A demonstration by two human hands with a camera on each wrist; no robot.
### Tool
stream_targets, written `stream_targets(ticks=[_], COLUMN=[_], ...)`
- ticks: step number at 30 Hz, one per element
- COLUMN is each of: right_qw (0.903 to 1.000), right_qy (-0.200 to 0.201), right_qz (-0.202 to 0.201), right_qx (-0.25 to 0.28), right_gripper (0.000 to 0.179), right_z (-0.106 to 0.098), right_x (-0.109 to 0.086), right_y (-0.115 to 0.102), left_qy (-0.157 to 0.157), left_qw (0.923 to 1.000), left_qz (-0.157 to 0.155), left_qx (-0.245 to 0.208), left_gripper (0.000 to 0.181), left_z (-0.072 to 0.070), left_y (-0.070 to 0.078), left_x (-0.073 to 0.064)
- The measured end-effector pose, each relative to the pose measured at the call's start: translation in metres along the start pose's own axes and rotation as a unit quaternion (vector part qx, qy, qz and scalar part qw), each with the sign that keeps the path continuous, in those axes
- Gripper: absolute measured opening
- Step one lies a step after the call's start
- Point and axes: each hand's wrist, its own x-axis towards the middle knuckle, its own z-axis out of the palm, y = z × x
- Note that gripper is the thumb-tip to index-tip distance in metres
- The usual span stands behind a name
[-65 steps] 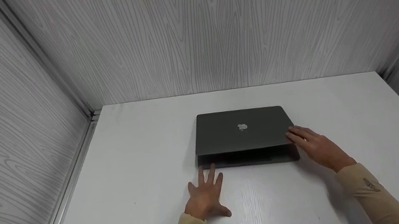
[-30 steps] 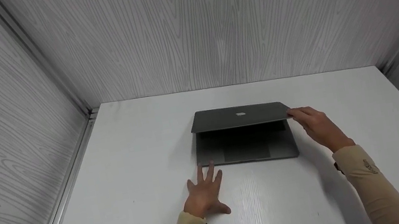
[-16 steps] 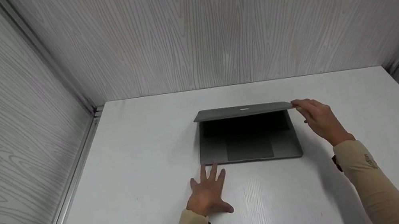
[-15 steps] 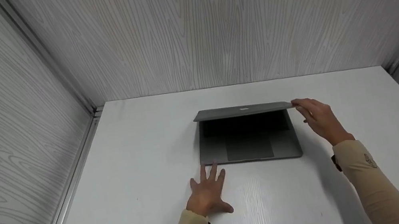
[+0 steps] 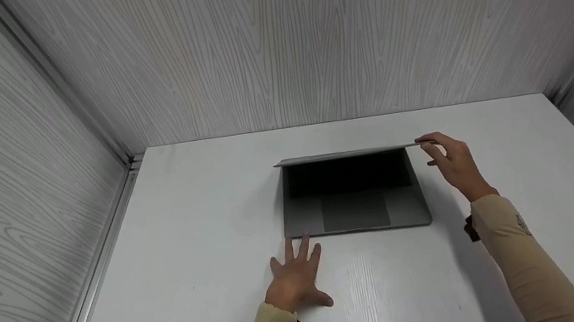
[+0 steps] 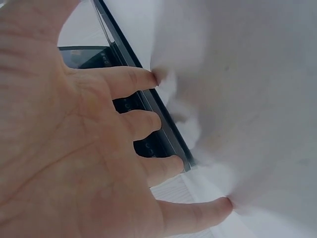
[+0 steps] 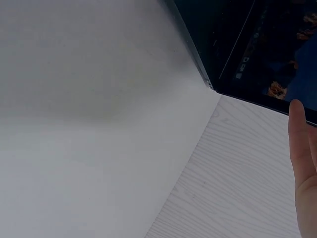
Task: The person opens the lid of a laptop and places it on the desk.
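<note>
Laptop (image 5: 354, 196), frame centre | right hand (image 5: 455, 165), right of centre: pinches lid (image 5: 344, 154) corner | left hand (image 5: 293, 282), lower centre: spread at base (image 5: 405, 204) edge | best: tilt lid gently, base steadied

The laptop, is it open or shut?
The laptop is open: its lid stands raised, the trackpad shows, and the right hand holds the lid's edge.

Matt metallic laptop (image 5: 353, 199), glossy table (image 5: 390, 289)
</note>
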Motion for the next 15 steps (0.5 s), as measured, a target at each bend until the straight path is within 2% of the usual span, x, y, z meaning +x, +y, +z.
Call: stream_targets(ticks=[4, 11, 15], right_qw=[0.9992, 0.9923, 0.9879], right_qy=[-0.004, -0.025, -0.026], right_qz=[0.029, 0.076, 0.094], right_qx=[0.028, 0.094, 0.121], right_gripper=[0.032, 0.038, 0.042], right_z=[0.002, -0.002, -0.002], right_x=[0.004, 0.001, 0.006], right_y=[-0.005, -0.037, -0.03], left_qy=[0.001, -0.009, -0.014], left_qw=[1.0, 0.9998, 0.9998], left_qz=[-0.002, -0.004, -0.003], left_qx=[-0.009, -0.017, -0.012], left_gripper=[0.109, 0.109, 0.109], left_z=[0.001, -0.001, -0.002], left_y=[0.0, 0.001, 0.001], left_x=[0.0, -0.003, -0.004])
